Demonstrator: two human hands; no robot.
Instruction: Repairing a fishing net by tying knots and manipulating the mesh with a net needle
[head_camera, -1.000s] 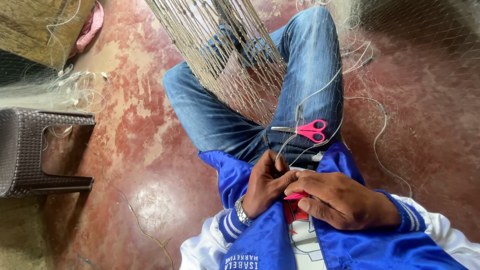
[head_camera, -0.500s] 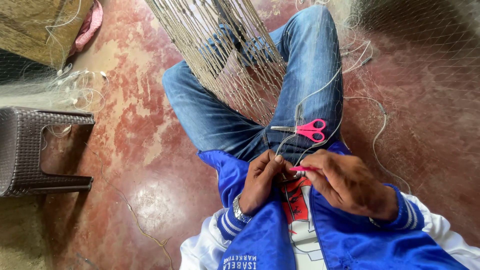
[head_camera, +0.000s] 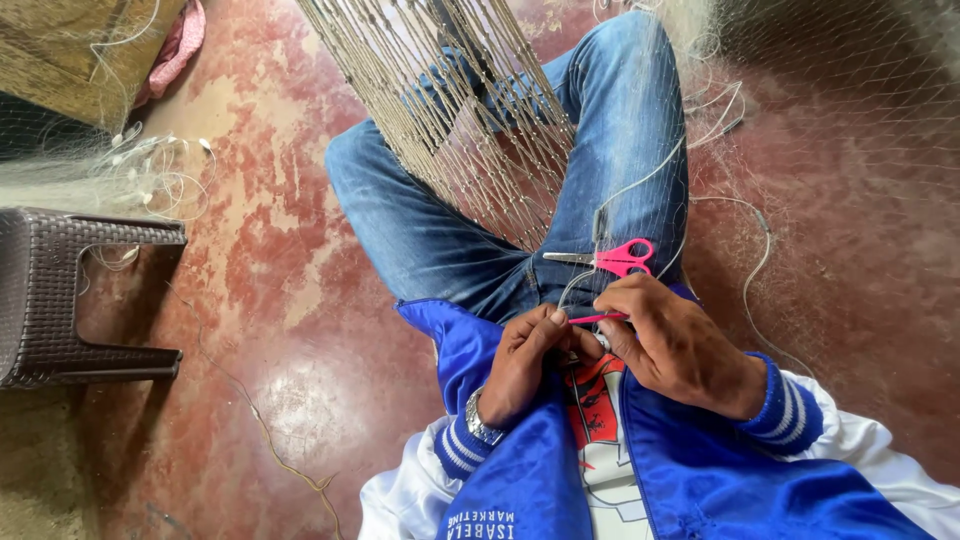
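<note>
Person seated on floor, both hands together at the lap working a net with a pink needle.

Dark wicker stool (head_camera: 70, 300) at left on the red floor (head_camera: 270, 250). Left hand (head_camera: 525, 360) curled, pinching net twine; right hand (head_camera: 675, 340) just beside it, fingers clamped on the thin pink needle (head_camera: 598, 318). Pink-handled scissors (head_camera: 610, 258) rest on the thigh above. Fishing net (head_camera: 470, 130) drapes across the jeans: light, limp, snag-prone; likely best gripped at a knot or twine strand.
</note>
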